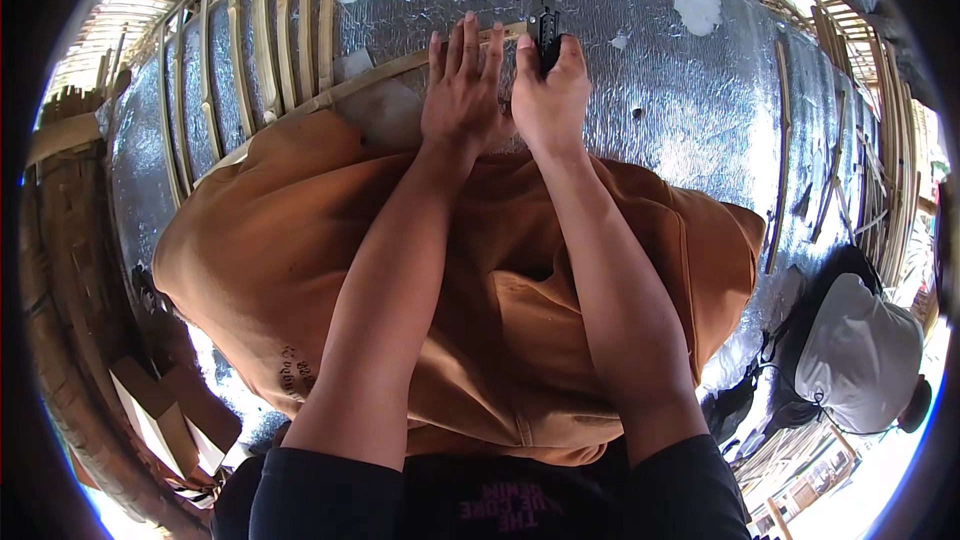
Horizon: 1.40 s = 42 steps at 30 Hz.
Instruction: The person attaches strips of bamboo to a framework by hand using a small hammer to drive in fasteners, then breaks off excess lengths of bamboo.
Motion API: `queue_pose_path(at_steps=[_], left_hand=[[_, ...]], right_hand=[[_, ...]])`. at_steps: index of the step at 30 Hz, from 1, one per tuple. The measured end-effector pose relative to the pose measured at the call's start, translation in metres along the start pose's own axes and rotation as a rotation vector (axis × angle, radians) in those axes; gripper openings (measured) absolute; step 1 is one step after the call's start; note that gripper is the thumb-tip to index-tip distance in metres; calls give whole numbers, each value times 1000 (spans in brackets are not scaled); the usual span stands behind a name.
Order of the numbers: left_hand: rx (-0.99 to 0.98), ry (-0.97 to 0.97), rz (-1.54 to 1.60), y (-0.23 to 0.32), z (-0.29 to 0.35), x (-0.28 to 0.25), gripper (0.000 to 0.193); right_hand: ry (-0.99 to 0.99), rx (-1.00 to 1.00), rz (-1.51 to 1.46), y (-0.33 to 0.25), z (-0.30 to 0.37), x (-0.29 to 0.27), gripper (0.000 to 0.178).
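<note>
My right hand is closed around the black handle of a small claw hammer, whose head points away from me. Close beside it, my left hand lies palm down with its fingers stretched out and apart. Under or just past the left fingers runs a thin bamboo strip, its right end close to the hammer. Whether the left palm presses on the strip is hidden. Both hands are just beyond the brown cloth over my lap, above a silver foil sheet.
Several bamboo slats lie side by side on the foil at the left. A person in a grey shirt sits at the right. An open cardboard box stands at the lower left, near thick brown bamboo poles.
</note>
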<state>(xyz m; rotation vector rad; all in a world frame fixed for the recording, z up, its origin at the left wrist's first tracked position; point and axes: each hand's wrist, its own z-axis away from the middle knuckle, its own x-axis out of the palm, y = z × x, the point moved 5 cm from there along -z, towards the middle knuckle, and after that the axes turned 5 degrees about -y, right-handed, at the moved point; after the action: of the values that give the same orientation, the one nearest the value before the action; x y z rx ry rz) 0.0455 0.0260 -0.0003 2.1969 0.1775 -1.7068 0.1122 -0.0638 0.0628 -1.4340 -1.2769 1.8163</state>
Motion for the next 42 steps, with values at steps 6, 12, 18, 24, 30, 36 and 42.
queue_pose_path(at_steps=[6,12,18,24,30,36,42], left_hand=[[-23,-78,-25,3,-1,-2,92],[-45,-128,-100,1,3,-1,72],[-30,-28,-78,2,4,1,67],[-95,-72,-55,3,11,-7,64],[-115,-70,-65,8,7,-7,71],[-116,-30,3,10,14,-13,65],[-138,-130,-34,9,18,-11,63]], right_hand=[[-24,-69,119,-6,2,-3,26],[-169,-216,325,-21,17,0,27],[-232,-242,332,-23,20,1,26],[-293,-282,439,-19,28,-1,24],[-261,-332,451,-13,28,-9,28],[-300,-267,507,-12,27,-2,29],[-327,-305,484,-10,30,3,31]])
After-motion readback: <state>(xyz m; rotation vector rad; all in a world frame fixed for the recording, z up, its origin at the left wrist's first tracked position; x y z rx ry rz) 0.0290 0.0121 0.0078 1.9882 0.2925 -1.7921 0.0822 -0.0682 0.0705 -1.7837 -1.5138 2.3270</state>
